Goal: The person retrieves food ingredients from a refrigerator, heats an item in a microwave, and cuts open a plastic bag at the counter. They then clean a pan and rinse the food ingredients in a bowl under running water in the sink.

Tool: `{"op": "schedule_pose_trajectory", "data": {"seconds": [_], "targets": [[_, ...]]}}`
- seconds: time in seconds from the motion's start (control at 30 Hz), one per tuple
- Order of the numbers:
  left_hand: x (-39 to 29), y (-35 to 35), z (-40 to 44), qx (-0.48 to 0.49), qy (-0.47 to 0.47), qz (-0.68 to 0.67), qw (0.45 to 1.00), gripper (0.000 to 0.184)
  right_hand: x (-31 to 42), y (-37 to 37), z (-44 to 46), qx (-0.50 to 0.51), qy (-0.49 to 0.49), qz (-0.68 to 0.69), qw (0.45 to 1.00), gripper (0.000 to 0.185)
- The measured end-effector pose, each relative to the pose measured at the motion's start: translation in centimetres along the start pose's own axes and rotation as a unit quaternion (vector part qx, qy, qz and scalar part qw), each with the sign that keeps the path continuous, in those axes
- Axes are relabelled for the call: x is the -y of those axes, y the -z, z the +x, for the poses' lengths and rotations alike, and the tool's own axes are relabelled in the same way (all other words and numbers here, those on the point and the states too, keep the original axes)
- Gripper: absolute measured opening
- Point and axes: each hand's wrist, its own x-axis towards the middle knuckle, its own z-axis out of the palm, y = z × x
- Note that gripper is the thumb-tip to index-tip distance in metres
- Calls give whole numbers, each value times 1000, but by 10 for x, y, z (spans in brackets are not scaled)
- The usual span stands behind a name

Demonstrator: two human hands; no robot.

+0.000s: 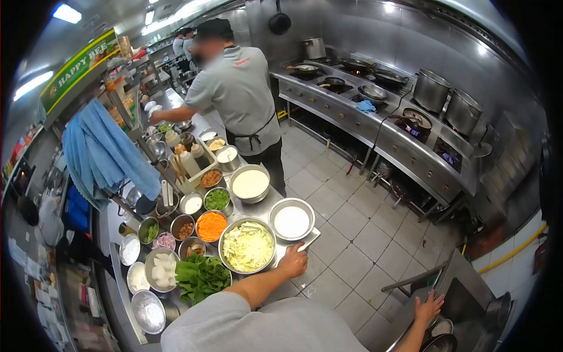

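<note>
My left hand rests at the corner of the steel counter, just below a bowl of white liquid or powder; it holds nothing I can see, and its fingers are slightly bent. Close to it stands a bowl of shredded cabbage. At the lower right, my right hand has its fingers spread, near a steel unit with pans below. Whether it touches the unit, I cannot tell. Leafy lettuce and shredded carrot are farther left on the counter.
A co-worker in a grey shirt stands at the counter ahead, one arm reaching left. Along the right wall runs a stove with pans, tall pots and lit burners. Blue cloths hang at left. Tiled floor lies between.
</note>
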Motion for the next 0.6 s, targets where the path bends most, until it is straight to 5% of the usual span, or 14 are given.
{"op": "schedule_pose_trajectory", "data": {"seconds": [0.4, 0.5, 0.6], "targets": [[-3, 7, 3, 4, 9, -3, 1000, 20, 4, 8, -5, -3, 2, 12, 1000, 69], [-2, 0, 4, 1, 4, -10, 1000, 20, 8, 21, -2, 64, -8, -25, 998, 80], [0, 1, 3, 12, -3, 8, 1000, 19, -17, 6, 13, 104, 4, 109, 989, 109]]}}
